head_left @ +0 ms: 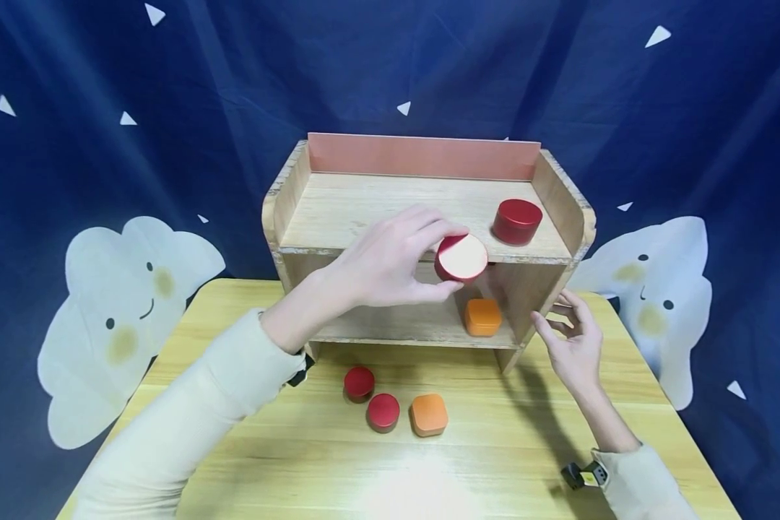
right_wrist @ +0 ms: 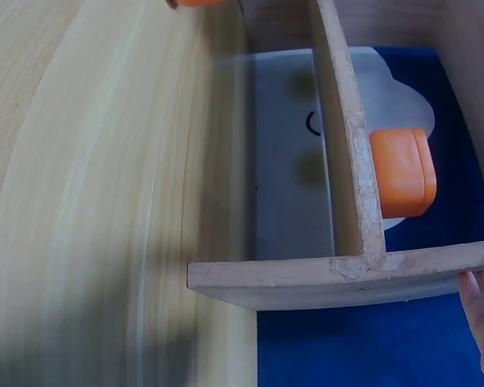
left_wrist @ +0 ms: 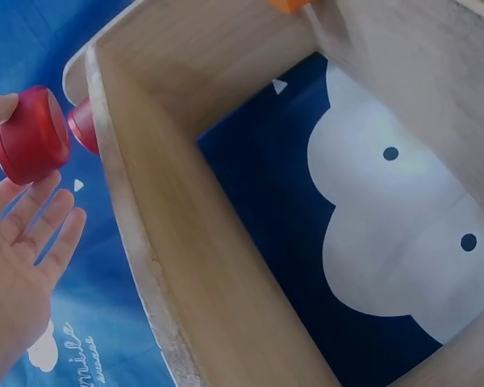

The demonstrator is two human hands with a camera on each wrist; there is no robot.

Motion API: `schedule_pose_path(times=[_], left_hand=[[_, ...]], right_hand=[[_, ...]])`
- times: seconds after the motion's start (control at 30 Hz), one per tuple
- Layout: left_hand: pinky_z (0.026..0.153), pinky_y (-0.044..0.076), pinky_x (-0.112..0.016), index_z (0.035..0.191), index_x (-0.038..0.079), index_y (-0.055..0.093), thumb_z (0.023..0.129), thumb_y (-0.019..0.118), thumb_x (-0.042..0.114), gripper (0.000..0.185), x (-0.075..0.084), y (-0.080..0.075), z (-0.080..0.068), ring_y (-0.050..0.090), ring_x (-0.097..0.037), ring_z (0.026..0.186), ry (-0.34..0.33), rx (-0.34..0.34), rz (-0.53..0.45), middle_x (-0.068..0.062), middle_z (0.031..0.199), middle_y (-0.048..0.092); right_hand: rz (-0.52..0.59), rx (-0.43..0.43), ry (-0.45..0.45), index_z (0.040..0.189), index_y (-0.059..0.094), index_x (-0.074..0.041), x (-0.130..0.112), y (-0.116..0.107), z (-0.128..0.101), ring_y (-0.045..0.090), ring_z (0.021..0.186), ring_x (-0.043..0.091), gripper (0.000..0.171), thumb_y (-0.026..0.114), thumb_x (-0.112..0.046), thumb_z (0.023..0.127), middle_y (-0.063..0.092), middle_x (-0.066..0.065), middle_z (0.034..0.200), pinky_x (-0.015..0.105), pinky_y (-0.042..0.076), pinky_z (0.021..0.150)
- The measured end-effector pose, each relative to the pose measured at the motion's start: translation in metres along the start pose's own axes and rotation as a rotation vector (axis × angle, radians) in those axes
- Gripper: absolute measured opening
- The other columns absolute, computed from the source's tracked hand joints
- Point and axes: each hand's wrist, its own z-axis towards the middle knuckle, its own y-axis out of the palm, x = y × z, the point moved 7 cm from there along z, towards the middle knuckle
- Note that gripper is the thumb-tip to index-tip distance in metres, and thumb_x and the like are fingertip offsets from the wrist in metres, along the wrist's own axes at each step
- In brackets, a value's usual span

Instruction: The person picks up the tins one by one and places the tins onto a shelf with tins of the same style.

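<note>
My left hand [head_left: 396, 260] pinches a round red tin [head_left: 461, 258] between thumb and fingers, in front of the top board of a small wooden shelf [head_left: 390, 339]. The left wrist view shows that tin [left_wrist: 32, 135] at the fingertips, the other fingers spread. Another red tin [head_left: 517, 222] stands on the top board at the right. An orange square tin [head_left: 483, 317] sits on the middle board, also seen in the right wrist view. My right hand [head_left: 575, 343] is at the shelf's right side panel, its fingertips touching the panel edge [right_wrist: 436, 262]; nothing is in its grasp.
On the table [head_left: 266, 448] before the shelf are two red tins, one [head_left: 360, 383] slightly behind the other [head_left: 383, 412], and an orange square tin [head_left: 429, 414]. A raised pinkish back panel [head_left: 422, 156] and side walls border the top board. A blue curtain [head_left: 390, 65] hangs behind.
</note>
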Motion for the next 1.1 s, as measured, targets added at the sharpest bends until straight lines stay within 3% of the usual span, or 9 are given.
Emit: schedule_pose_path(times=[0.6, 0.87, 1.1], left_hand=[[0.098, 0.058, -0.038, 0.137, 0.012, 0.067, 0.088, 0.079, 0.043, 0.059, -0.040, 0.014, 0.027, 0.066, -0.022, 0.119, -0.183, -0.075, 0.009, -0.006, 0.129, 0.072], [0.091, 0.057, -0.037, 0.139, 0.014, 0.066, 0.091, 0.076, 0.045, 0.058, -0.052, 0.020, 0.032, 0.062, -0.021, 0.115, -0.234, -0.115, 0.027, -0.003, 0.132, 0.071], [0.087, 0.055, -0.036, 0.139, 0.015, 0.064, 0.093, 0.072, 0.046, 0.057, -0.057, 0.026, 0.038, 0.060, -0.019, 0.109, -0.260, -0.150, 0.042, -0.001, 0.123, 0.070]], right_hand=[[-0.053, 0.002, 0.017, 0.132, 0.063, 0.013, -0.001, -0.001, -0.001, 0.069, 0.097, -0.001, 0.052, 0.070, 0.025, 0.082, 0.071, -0.013, 0.113, 0.008, 0.058, 0.077], [-0.051, 0.008, 0.016, 0.132, 0.063, 0.011, 0.000, 0.000, -0.001, 0.069, 0.098, -0.001, 0.052, 0.070, 0.024, 0.082, 0.071, -0.013, 0.114, 0.008, 0.058, 0.078], [-0.040, 0.002, 0.011, 0.132, 0.063, 0.011, -0.001, 0.001, 0.000, 0.069, 0.098, 0.000, 0.053, 0.069, 0.025, 0.082, 0.071, -0.012, 0.113, 0.009, 0.058, 0.078]])
